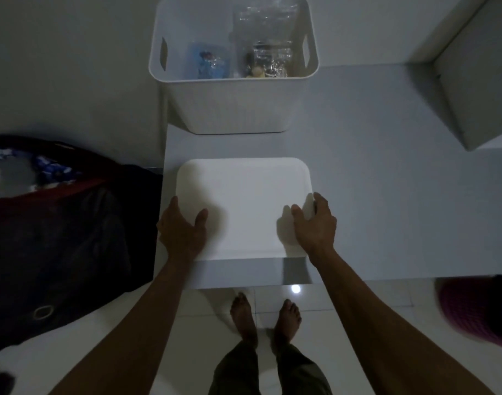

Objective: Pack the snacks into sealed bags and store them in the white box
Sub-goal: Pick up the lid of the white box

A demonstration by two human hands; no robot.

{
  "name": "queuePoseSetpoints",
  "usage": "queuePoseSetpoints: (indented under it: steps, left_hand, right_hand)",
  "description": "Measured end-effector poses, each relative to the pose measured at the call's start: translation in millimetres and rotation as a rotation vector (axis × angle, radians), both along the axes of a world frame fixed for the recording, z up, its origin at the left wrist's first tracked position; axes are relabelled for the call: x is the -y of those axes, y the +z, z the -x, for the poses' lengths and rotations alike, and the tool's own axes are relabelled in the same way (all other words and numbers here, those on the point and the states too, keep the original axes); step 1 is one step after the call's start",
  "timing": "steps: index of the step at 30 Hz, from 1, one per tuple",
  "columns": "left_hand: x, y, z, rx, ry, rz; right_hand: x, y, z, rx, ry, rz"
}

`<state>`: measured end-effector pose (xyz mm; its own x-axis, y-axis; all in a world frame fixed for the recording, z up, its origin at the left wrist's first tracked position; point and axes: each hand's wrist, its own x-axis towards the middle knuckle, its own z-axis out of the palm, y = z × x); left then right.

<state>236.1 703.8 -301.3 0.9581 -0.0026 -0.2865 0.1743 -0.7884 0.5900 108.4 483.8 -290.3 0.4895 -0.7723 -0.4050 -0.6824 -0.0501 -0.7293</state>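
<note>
Writing is nowhere readable in the dim head view. White box (233, 81) stands open at the table's (386, 195) far side, holding sealed bags (265, 57) whose contents blur: something blue on the left, pale pieces on the right. Nearer, the white lid (244, 206) lies flat at the table edge. Left hand (184, 229) and right hand (315, 223) grip its opposite sides, thumbs on top, fingers curled around the rims and partly hidden
</note>
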Motion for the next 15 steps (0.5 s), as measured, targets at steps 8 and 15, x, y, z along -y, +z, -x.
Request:
queuePoseSetpoints:
  steps: [8,15]
  left_hand:
    - [-4,31,12,0.022,0.095,0.151]
    - [-16,98,26,0.182,0.046,0.203]
  right_hand:
    - [-1,27,15,0.072,-0.073,-0.068]
    - [-9,97,44,0.137,-0.083,0.045]
